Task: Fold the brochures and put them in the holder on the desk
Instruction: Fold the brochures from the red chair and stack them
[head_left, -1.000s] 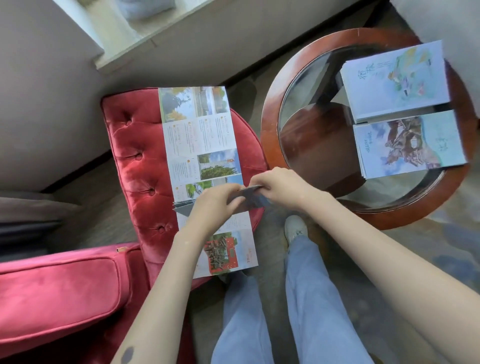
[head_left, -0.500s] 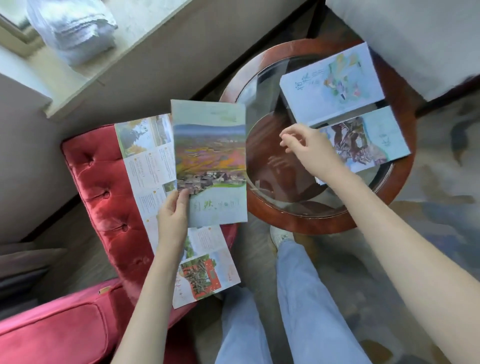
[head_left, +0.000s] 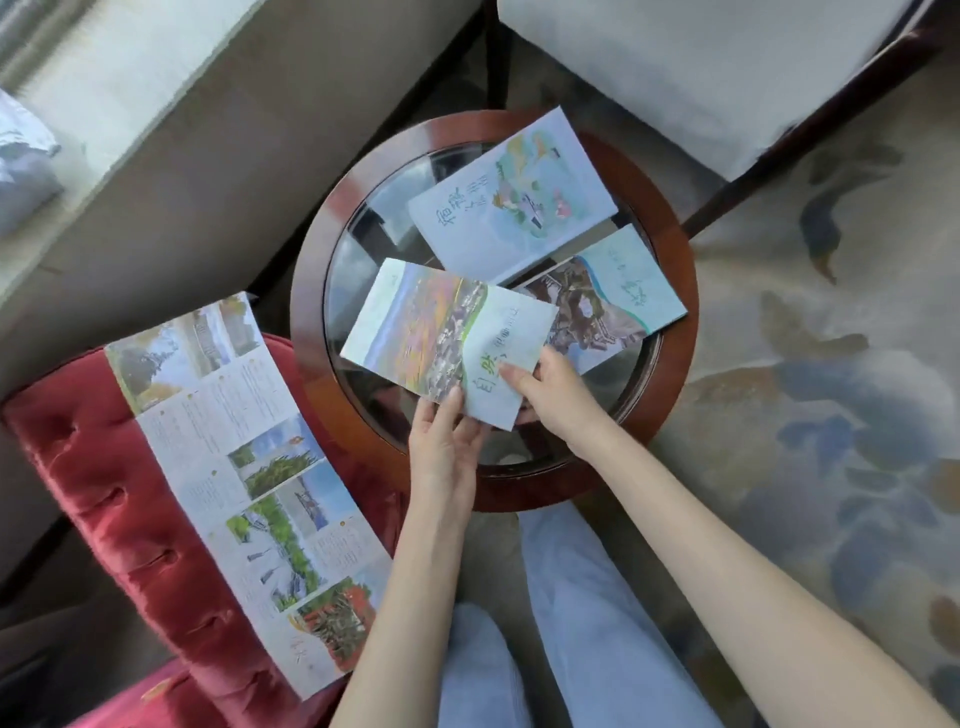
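Observation:
A folded brochure (head_left: 441, 327) with a landscape cover hangs low over the round glass-topped table (head_left: 670, 332). My left hand (head_left: 447, 441) holds its near edge, thumb on top. My right hand (head_left: 550, 395) pinches its near right corner. Two folded brochures lie on the glass: a pale blue one (head_left: 511, 197) at the back and one with a teal band (head_left: 608, 301) to the right, partly under the held one. An unfolded brochure (head_left: 244, 483) lies flat on the red tufted seat (head_left: 88, 467) at my left. No holder is in view.
A white-cushioned chair (head_left: 701, 67) with a dark frame stands behind the table. A beige wall ledge (head_left: 171, 156) runs along the left. My legs in light blue trousers (head_left: 571, 623) are below, over a patterned carpet (head_left: 831, 415).
The folded brochure has moved from above the red seat to over the glass table. My right hand has come back from the table and taken hold of its corner. The view has shifted right.

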